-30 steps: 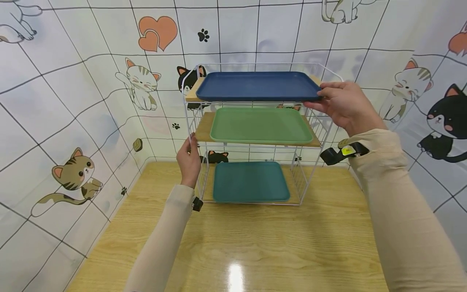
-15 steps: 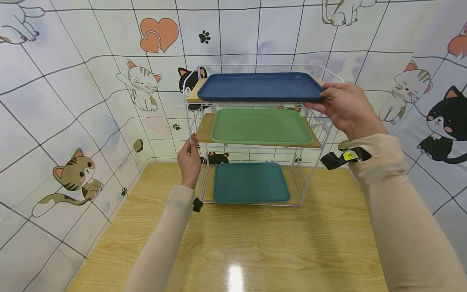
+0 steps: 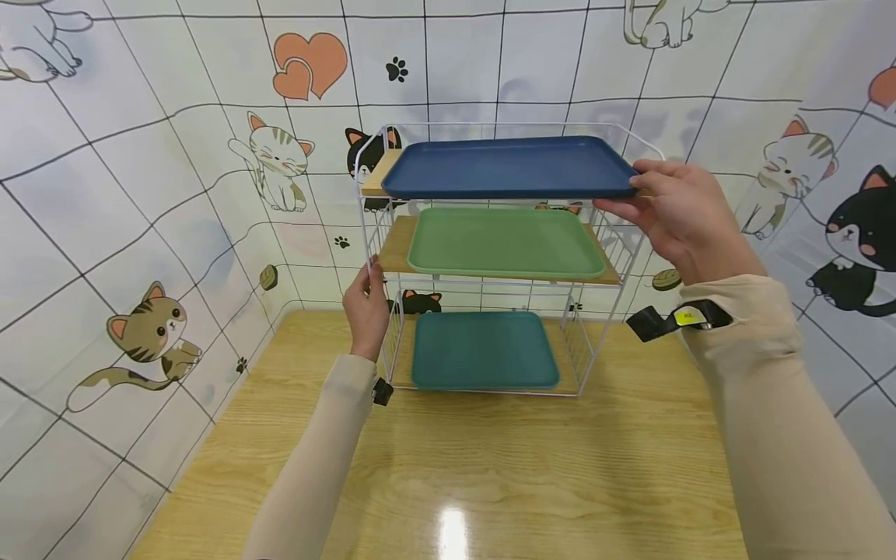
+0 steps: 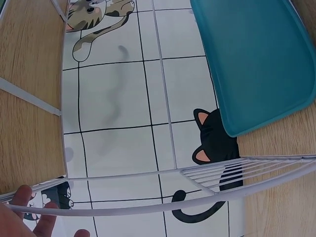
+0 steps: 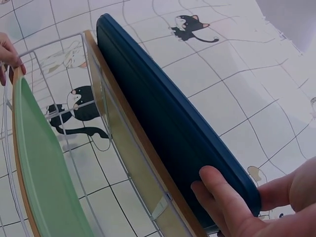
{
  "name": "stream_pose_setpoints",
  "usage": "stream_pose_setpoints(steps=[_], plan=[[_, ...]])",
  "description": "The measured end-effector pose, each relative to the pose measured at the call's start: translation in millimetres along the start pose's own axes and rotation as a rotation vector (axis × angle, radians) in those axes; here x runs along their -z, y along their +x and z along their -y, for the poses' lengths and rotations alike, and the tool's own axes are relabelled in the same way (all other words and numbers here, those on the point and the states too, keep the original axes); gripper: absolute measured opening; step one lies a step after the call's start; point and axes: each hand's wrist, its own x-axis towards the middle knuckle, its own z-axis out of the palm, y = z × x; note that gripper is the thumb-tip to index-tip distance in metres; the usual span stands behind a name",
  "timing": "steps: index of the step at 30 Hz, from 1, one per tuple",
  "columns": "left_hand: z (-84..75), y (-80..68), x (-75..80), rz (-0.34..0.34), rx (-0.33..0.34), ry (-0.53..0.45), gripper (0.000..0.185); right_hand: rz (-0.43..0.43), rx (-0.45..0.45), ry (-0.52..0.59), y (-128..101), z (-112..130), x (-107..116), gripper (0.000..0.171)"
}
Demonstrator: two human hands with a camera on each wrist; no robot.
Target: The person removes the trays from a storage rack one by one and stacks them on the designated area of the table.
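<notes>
A white wire rack (image 3: 603,342) with three wooden shelves stands against the wall. My right hand (image 3: 675,204) pinches the right front corner of a dark blue tray (image 3: 507,169) on the top shelf, thumb above and fingers beneath. In the right wrist view that tray's underside is tilted up off the shelf board (image 5: 129,116) near my fingers. My left hand (image 3: 367,311) grips the rack's left front upright at the middle shelf. A light green tray (image 3: 505,243) lies on the middle shelf, and a teal tray (image 3: 484,350) on the bottom one.
The rack stands at the back of a light wooden table (image 3: 504,467). Behind and at both sides hangs a white wall covering (image 3: 462,62) with grid lines and cartoon cats. Thin wire sides (image 4: 222,180) frame the shelves.
The dark blue tray and my right hand have shifted slightly right, baring more of the top shelf's left end. My left hand keeps its grip on the rack.
</notes>
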Motion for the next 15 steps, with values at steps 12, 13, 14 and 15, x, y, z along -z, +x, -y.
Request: stream_pose_setpoints(steps=[12, 13, 14, 15], plan=[[-2.4, -0.2, -1.3, -0.003, -0.003, -0.019, 0.04, -0.008, 0.053, 0.072, -13.6, 1.5, 3.1, 0.059], [-2.2, -0.4, -1.7, -0.004, -0.002, -0.021, 0.04, -0.008, 0.054, 0.085, -14.8, 1.6, 3.5, 0.059], [-2.0, -0.7, -1.9, -0.007, -0.002, -0.024, 0.039, -0.007, 0.057, 0.091, -16.1, 1.7, 4.0, 0.058], [-2.3, -1.3, -2.0, -0.009, -0.001, -0.026, 0.039, -0.005, 0.06, 0.085, -17.3, 1.8, 4.4, 0.058]])
